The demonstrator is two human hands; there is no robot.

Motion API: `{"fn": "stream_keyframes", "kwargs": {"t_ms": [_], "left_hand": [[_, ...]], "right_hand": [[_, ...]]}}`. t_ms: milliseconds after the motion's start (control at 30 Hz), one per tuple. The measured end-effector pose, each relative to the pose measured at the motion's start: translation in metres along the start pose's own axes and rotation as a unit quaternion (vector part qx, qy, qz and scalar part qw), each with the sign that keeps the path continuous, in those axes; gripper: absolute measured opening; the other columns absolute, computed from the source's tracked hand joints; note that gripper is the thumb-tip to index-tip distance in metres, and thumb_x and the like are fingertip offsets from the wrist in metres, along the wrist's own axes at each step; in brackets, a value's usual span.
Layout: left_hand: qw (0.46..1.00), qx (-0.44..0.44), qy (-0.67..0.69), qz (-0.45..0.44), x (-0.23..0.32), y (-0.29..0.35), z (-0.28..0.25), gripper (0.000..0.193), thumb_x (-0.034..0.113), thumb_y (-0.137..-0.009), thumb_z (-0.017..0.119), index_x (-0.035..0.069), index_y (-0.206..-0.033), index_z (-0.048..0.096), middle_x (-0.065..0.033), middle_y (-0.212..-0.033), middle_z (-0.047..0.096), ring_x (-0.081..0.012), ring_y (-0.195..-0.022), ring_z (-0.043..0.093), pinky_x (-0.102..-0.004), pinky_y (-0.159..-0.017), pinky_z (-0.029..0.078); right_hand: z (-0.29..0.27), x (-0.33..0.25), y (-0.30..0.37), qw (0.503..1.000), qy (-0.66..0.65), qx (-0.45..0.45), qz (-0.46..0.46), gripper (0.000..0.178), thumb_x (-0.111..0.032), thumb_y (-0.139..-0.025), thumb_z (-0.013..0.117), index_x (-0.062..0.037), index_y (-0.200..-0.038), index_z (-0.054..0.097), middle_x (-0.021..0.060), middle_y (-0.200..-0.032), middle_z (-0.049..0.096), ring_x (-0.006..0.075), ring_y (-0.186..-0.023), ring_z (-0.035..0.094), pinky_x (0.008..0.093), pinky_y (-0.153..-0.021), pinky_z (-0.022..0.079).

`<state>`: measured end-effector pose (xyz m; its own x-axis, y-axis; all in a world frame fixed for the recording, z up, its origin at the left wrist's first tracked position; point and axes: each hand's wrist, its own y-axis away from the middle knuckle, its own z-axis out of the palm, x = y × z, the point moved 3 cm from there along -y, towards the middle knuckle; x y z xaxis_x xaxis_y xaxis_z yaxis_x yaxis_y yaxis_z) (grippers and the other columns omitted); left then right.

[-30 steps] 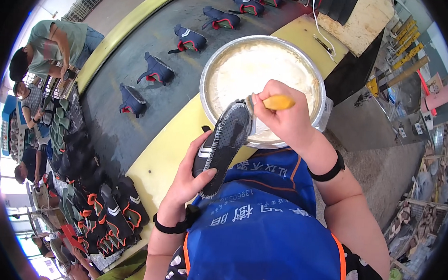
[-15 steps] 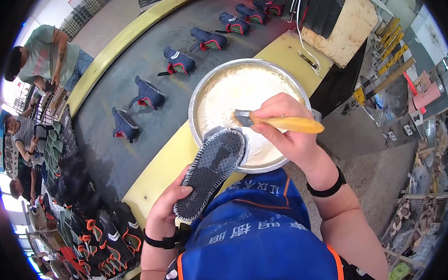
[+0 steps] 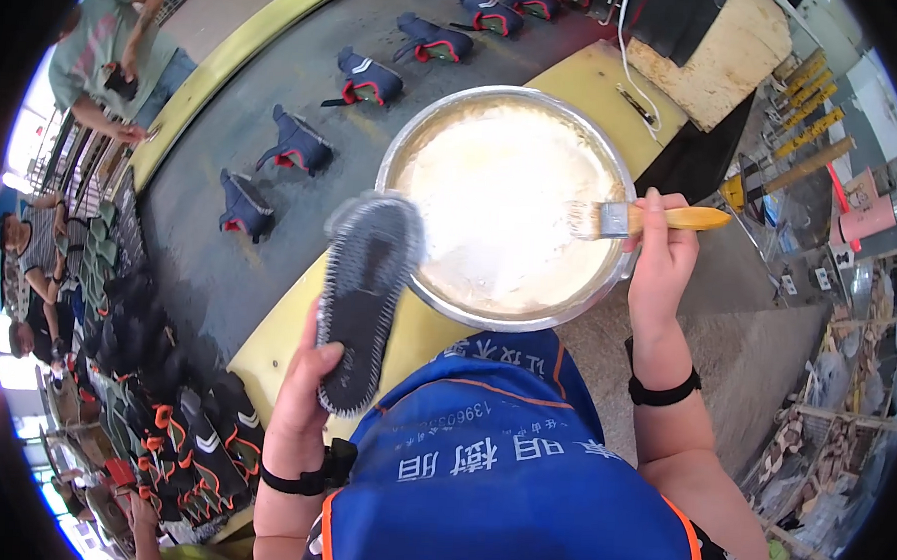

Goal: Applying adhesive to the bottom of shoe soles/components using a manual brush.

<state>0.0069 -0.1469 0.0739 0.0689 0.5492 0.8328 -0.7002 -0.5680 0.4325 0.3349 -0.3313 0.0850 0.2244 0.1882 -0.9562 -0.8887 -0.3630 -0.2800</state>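
Note:
My left hand (image 3: pixel 309 374) grips the heel end of a dark grey shoe upper (image 3: pixel 357 311). Its stitched underside faces up, and white overlock thread runs round the edge. The toe end is slightly blurred and sits just left of a round metal basin (image 3: pixel 512 321). Creamy white liquid (image 3: pixel 501 222) fills the basin. In my right hand (image 3: pixel 661 264) is a flat paintbrush (image 3: pixel 614 220), pinched by its wooden handle near the metal ferrule. The bristles point left over the liquid at the basin's right side; whether they touch it I cannot tell.
Several navy shoe uppers with red lining, one of them here (image 3: pixel 299 143), stand in a line on the dark belt (image 3: pixel 204 149) with yellow edging. More shoe parts (image 3: pixel 191 449) are heaped at the lower left. Co-workers, one in a green shirt (image 3: pixel 103 50), stand beyond the belt.
My left hand has drawn the shoe upper left, off the basin's rim. My right hand has carried the paintbrush right, away from the upper. The belt's shoe uppers appear shifted up with the view.

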Motion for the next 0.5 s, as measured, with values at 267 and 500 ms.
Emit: {"fn": "stream_keyframes", "kwargs": {"t_ms": [267,500], "left_hand": [[0.896,0.265,-0.328,0.142,-0.043,-0.010,-0.101,0.074,0.013,-0.085,0.068,0.005,-0.150,0.032,-0.0171,-0.128,0.056,-0.0215,-0.109,0.060,-0.0333,-0.095,0.048],[0.828,0.349,-0.401,0.179,-0.087,-0.015,-0.114,0.079,0.015,-0.081,0.070,0.003,-0.149,0.032,-0.0225,-0.138,0.051,-0.0317,-0.122,0.055,-0.0396,-0.105,0.041]], "right_hand": [[0.011,0.044,0.013,0.996,-0.029,0.050,0.068,0.025,-0.020,-0.103,0.054,-0.0049,-0.084,0.057,-0.0004,-0.071,0.053,0.0046,-0.057,0.045,0.0207,-0.053,0.036],[0.007,0.049,0.018,0.996,-0.022,0.050,0.065,0.025,-0.020,-0.104,0.054,-0.0033,-0.085,0.058,0.0002,-0.074,0.054,0.0047,-0.060,0.047,0.0211,-0.053,0.038]]}}
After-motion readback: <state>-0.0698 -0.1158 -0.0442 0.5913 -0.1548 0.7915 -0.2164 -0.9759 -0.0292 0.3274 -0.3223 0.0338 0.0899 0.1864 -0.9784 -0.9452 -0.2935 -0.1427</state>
